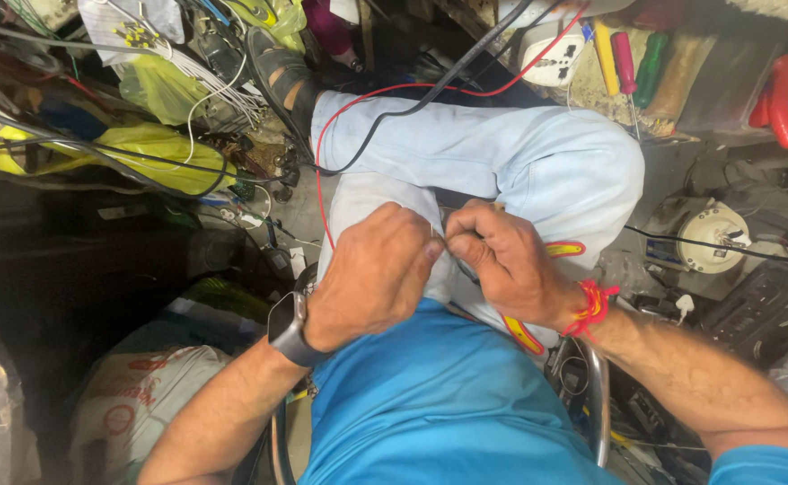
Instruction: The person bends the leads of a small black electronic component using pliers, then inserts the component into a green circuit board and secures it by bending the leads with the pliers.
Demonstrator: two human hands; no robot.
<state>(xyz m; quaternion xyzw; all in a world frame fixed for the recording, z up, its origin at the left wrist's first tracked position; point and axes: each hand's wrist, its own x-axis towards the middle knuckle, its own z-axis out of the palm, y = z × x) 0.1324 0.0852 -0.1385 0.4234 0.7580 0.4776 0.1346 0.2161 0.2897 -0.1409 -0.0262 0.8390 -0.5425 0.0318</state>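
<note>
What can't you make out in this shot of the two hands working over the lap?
Head view only:
- What the left hand and right hand pinch: too small, covered by fingers.
- Each hand's grip: fingertips curled inward, hidden.
- The thin red wire: its lower end vanishes behind the left hand.
- The white round socket: partly covered by cables.

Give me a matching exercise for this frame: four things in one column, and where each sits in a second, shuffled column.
Things:
1. smartwatch
2. red thread band
3. white socket adapter
4. yellow plastic bag

Places:
A. on the right wrist
B. among cables at upper left
C. on the left wrist
D. top of the view, beyond the knee

Pairs: 1-C, 2-A, 3-D, 4-B
</note>
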